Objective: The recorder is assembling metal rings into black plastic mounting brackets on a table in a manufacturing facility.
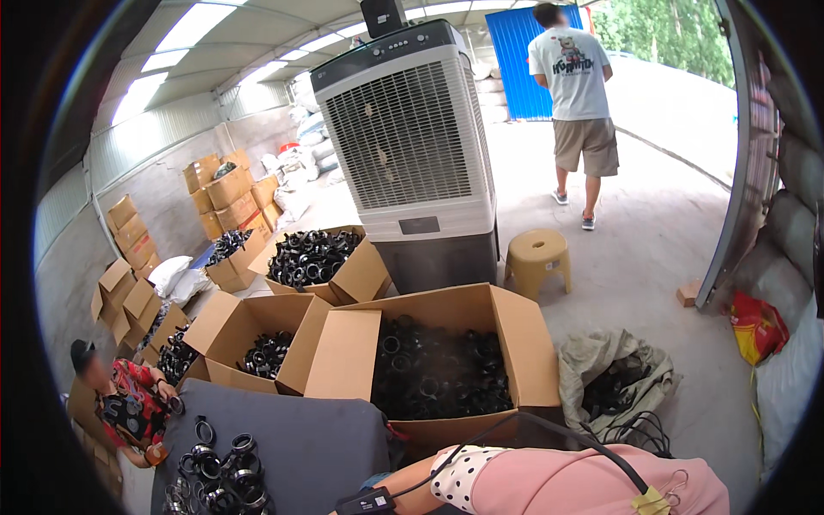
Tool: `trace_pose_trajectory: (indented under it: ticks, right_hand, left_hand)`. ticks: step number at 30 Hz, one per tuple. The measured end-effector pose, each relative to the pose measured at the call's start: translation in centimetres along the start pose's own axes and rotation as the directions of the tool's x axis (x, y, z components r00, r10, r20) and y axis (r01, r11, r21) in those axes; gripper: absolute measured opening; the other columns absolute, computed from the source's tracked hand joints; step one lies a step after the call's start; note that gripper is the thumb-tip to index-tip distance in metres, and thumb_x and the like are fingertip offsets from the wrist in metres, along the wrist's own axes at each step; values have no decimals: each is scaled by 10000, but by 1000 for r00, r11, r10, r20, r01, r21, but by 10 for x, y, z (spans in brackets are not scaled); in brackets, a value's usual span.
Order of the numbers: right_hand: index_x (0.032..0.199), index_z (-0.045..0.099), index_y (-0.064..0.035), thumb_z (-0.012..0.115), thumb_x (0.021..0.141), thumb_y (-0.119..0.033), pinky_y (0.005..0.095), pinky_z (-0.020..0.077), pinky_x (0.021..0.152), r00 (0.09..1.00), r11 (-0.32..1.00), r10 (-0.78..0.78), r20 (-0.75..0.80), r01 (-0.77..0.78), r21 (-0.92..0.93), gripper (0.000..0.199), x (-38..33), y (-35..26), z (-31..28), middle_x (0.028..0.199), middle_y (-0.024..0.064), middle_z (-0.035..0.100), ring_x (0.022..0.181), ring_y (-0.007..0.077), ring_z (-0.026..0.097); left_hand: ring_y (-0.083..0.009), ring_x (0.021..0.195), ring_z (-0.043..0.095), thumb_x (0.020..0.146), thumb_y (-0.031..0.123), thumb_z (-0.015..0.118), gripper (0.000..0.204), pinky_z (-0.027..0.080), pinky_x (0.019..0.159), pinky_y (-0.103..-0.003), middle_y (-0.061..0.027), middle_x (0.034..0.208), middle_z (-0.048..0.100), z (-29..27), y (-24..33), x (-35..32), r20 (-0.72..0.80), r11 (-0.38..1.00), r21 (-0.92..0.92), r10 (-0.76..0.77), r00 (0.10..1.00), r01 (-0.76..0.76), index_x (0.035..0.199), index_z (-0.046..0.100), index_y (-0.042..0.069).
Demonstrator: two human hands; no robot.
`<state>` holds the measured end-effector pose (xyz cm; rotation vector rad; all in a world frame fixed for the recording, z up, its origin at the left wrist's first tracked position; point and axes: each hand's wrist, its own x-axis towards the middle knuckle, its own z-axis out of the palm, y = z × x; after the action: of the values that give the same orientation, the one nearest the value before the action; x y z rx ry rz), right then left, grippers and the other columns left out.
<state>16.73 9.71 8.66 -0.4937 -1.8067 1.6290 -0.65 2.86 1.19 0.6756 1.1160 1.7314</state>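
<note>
Neither of my hands shows; only one arm is in view. A pink sleeve (pixel 592 481) with a white, black-dotted cuff (pixel 463 476) reaches across from the lower right. The bare forearm (pixel 416 482) runs toward the bottom edge, where a black device (pixel 365 502) sits at the wrist. Its hand lies beyond the lower edge. Left of this arm, a table with a dark grey cover (pixel 300 429) bears a pile of black ring-shaped parts (pixel 227 476). Just past the table, a large open cardboard box (pixel 528 352) holds many similar black parts (pixel 438 369).
More open boxes (pixel 296 339) of black parts stand behind the table. A co-worker (pixel 133 399) sits at the left. A tall air cooler (pixel 403 137), beige stool (pixel 539 257) and woven sack (pixel 592 365) stand beyond. Another person (pixel 579 94) is near the doorway. A black cable (pixel 558 425) crosses my arm.
</note>
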Motion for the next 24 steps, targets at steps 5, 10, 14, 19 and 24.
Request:
trace_pose_trajectory:
  ticks: [5,10,14,19,24]
  right_hand:
    - [884,726,9,710,829,-260,338,525,588,994,985,-99,-54,90,-144,275,4,13,0,768,133,714,657,211,676]
    - [855,721,20,692,825,-240,351,519,587,989,973,-119,-83,99,-210,263,9,22,2,723,136,702,631,219,668]
    - [912,651,26,631,823,-226,377,502,690,997,988,76,20,-72,-139,268,38,35,11,784,168,642,752,268,629]
    - [991,664,-106,584,872,-109,356,546,642,981,780,162,-103,-191,-596,143,36,26,-72,840,83,676,720,178,660]
    - [993,723,-27,563,968,-334,288,390,460,786,821,443,-432,-549,-156,348,17,76,-153,685,37,596,500,111,474]
  left_hand:
    - [-285,1019,608,976,392,532,483,501,880,-386,-159,1119,618,16,2,-10,-14,1000,7,21,1000,-21,1188,573,-39]
    - [-261,985,615,994,387,500,458,509,841,-372,-138,1093,637,4,-10,10,25,999,-25,-19,1000,20,1159,593,-30]
    - [-220,825,615,1016,387,451,398,510,749,-351,-99,951,651,-15,4,10,185,969,-179,-138,973,171,1068,629,35]
    - [-192,1050,532,932,342,609,445,426,809,-329,-76,1236,542,-1,7,10,-90,985,-83,-157,983,150,1267,519,64]
    - [-134,959,563,861,186,703,373,458,745,-266,-76,1150,582,-33,27,3,-204,944,328,32,979,37,1175,577,31]
